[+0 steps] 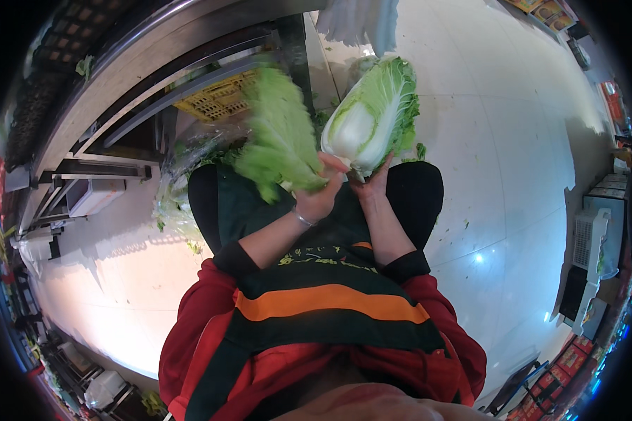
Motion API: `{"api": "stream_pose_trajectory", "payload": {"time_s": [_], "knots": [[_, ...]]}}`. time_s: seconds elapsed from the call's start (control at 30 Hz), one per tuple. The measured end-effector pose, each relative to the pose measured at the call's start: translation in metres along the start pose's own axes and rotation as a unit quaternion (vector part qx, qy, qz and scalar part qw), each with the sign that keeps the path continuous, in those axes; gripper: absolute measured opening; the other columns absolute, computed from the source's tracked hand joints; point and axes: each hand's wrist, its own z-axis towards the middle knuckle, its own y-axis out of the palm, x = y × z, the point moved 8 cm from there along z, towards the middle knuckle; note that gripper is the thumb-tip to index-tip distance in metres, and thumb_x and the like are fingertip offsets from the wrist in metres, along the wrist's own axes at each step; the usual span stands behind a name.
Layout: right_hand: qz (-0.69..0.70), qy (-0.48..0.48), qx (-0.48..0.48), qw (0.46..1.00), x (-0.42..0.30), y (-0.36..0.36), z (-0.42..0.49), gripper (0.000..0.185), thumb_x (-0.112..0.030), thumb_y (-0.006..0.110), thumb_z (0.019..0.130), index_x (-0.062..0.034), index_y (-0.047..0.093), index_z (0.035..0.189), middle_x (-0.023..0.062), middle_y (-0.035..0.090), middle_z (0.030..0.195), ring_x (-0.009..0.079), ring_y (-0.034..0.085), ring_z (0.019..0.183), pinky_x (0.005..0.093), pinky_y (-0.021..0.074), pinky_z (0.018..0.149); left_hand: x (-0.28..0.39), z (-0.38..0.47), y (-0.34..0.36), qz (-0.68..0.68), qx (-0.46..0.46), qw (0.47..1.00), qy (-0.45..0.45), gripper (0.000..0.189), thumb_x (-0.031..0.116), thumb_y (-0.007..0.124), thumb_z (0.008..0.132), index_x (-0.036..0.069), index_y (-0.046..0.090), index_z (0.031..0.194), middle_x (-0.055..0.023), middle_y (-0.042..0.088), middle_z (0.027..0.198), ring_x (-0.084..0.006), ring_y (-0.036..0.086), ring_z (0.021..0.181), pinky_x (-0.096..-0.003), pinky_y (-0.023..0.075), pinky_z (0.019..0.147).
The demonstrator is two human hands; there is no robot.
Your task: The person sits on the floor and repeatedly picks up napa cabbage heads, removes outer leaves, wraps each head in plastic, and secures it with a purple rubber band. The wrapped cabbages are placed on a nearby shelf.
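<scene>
A napa cabbage (371,116) with a white base and pale green outer leaves is tilted in front of me, its root end towards my body. My right hand (373,181) is cupped under that root end and holds the head up. A loose cabbage leaf (281,126), blurred by motion, spreads to the left of the head. My left hand (318,197), with a bracelet at the wrist, grips the leaf's lower end. Its fingertips are close to the cabbage's base; whether they touch it I cannot tell.
A steel-framed table (152,58) runs along the left, with a yellow plastic crate (218,97) under it. Clear plastic with leaves (181,194) lies by my left knee. White plastic bags (360,23) hang ahead. Leaf scraps dot the tiled floor (484,173); boxes (600,210) stand far right.
</scene>
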Motion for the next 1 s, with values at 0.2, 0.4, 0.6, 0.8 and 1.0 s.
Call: {"api": "stream_pose_trajectory", "payload": {"time_s": [0.2,0.4,0.6,0.8,1.0], "knots": [[-0.004,-0.015,-0.025,1.0,-0.005,0.001,0.0,0.076,-0.069,0.047,0.083,-0.0185,0.039,0.14,0.0063,0.041,0.142,0.0321,0.041,0.128,0.0525,0.0352,0.104,-0.05,0.005,-0.012,-0.534,0.037,0.815,-0.223,0.022,0.004,0.048,0.057,0.012,0.035,0.074,-0.0024,0.034,0.053,-0.0162,0.035,0.052,-0.0286,0.0304,0.057],[-0.045,-0.087,-0.092,0.991,-0.03,0.017,-0.005,0.074,-0.063,0.051,0.086,-0.0148,0.038,0.14,0.0058,0.041,0.141,0.0309,0.04,0.128,0.0494,0.0365,0.104,-0.09,-0.004,-0.044,-0.303,-0.05,0.898,-0.316,0.019,0.004,0.05,0.067,0.007,0.046,0.085,-0.0087,0.049,0.065,-0.0191,0.047,0.059,-0.0306,0.0391,0.058],[-0.174,-0.229,-0.058,0.956,-0.05,0.01,0.001,0.061,-0.048,0.057,0.09,-0.011,0.041,0.136,0.0047,0.049,0.133,0.0238,0.048,0.12,0.0416,0.0397,0.102,-0.047,0.034,-0.083,0.331,-0.029,0.932,-0.147,0.089,0.022,0.076,0.073,0.005,0.024,0.144,-0.0225,0.032,0.14,-0.0335,0.043,0.124,-0.0402,0.04,0.1],[-0.257,-0.265,-0.166,0.914,-0.039,0.006,0.004,0.076,-0.043,0.069,0.083,-0.0082,0.031,0.139,0.0036,0.046,0.13,0.0209,0.044,0.119,0.0376,0.0355,0.102,-0.048,0.035,-0.033,0.255,-0.082,0.957,-0.107,0.098,0.018,0.081,0.068,0.003,0.023,0.145,-0.018,0.039,0.139,-0.0257,0.039,0.13,-0.0361,0.0348,0.106],[-0.208,-0.107,-0.169,0.957,-0.02,-0.002,0.015,0.071,-0.044,0.07,0.082,-0.0091,0.039,0.136,0.0017,0.048,0.132,0.0218,0.046,0.121,0.0404,0.0374,0.102,-0.033,0.03,-0.039,0.268,-0.099,0.958,-0.038,0.07,0.016,0.079,0.07,-0.001,0.049,0.131,-0.0204,0.033,0.145,-0.0301,0.038,0.132,-0.0369,0.0339,0.106]]}}
